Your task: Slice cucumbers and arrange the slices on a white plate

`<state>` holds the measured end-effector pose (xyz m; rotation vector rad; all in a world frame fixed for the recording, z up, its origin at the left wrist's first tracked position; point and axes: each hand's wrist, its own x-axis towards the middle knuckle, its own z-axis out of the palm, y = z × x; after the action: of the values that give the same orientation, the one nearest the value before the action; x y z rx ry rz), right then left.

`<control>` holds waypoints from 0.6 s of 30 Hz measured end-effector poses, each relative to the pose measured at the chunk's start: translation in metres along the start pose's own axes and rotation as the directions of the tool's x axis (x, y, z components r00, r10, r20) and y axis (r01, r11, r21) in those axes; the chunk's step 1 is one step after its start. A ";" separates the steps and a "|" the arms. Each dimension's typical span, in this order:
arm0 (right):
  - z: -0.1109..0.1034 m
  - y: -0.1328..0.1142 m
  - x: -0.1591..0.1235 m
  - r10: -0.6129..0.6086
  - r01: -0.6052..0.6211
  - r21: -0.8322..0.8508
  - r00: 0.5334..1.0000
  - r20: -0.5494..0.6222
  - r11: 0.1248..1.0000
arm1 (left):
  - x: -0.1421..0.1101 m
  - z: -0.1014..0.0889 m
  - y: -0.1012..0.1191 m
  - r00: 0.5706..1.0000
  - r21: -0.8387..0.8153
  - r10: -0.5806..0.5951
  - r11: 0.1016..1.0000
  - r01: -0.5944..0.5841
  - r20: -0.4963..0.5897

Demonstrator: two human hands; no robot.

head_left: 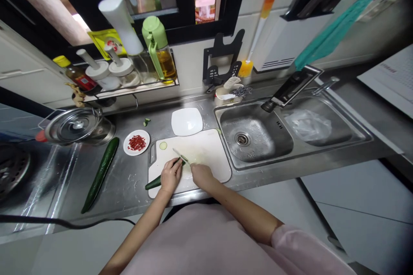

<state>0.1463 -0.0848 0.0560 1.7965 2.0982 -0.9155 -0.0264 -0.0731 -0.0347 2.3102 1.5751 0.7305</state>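
Note:
On the white cutting board my left hand is closed around a dark green cucumber, whose far end sticks out to the lower left. My right hand grips a small knife by its handle; the blade points up and left, at the cucumber's cut end beside my left fingers. One pale round cucumber slice lies near the board's upper left. Above the board sits a white square plate with nothing on it. Left of the board, a second, whole cucumber rests on the steel counter.
A white plate of small red berries stands left of the board, near green cucumber ends. Farther left is a lidded steel pot. A steel sink adjoins the board's right side. A seasoning shelf hangs behind.

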 end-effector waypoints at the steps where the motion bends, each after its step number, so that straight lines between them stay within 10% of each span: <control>1: 0.001 0.000 0.001 -0.007 0.007 0.000 1.000 -0.005 1.000 | 0.000 0.000 0.000 1.000 0.000 0.004 1.000 -0.004 0.000; 18: 0.008 -0.001 0.012 -0.018 0.018 -0.002 0.997 -0.074 1.000 | 0.001 0.000 0.002 0.998 0.030 0.047 0.998 -0.046 -0.032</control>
<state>0.1406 -0.0797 0.0439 1.8406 2.1619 -0.8648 -0.0247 -0.0728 -0.0330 2.3753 1.5605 0.7650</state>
